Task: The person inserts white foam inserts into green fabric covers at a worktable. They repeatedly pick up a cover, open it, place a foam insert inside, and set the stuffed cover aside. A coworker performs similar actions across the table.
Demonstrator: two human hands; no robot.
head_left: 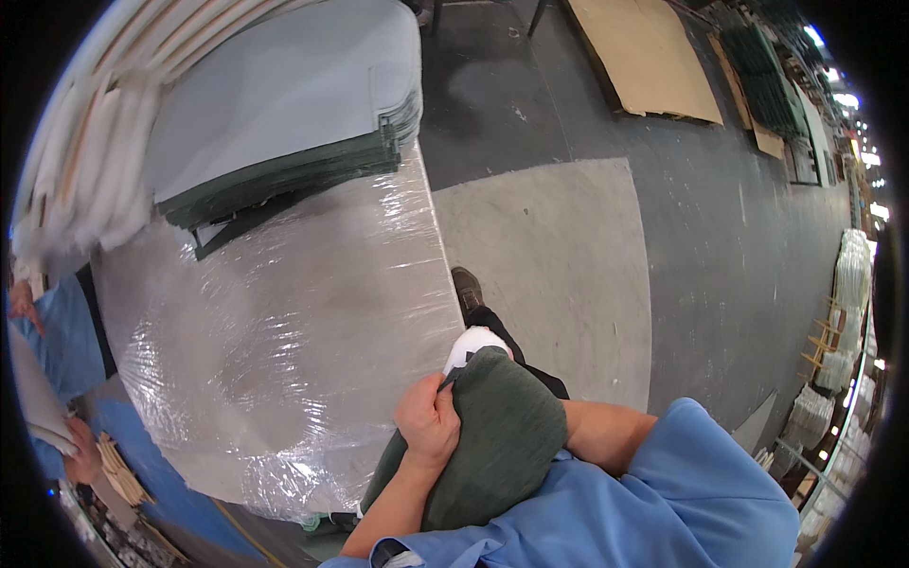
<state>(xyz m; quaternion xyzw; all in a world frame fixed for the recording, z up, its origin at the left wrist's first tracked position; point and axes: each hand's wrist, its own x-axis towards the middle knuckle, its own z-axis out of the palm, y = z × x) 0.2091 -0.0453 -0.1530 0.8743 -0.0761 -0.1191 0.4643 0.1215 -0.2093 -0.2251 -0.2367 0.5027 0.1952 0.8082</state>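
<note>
Fabric (pixel 502 435) in left hand (pixel 429 418), probably covering right hand

matt, softly napped green cloth (pixel 507 431), glossy, wrinkled clear plastic wrap (pixel 322 322), matt tan cardboard (pixel 649 57)

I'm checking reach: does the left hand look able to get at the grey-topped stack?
Probably not: the left hand grips the green fabric, and the stack lies well beyond it.
</note>
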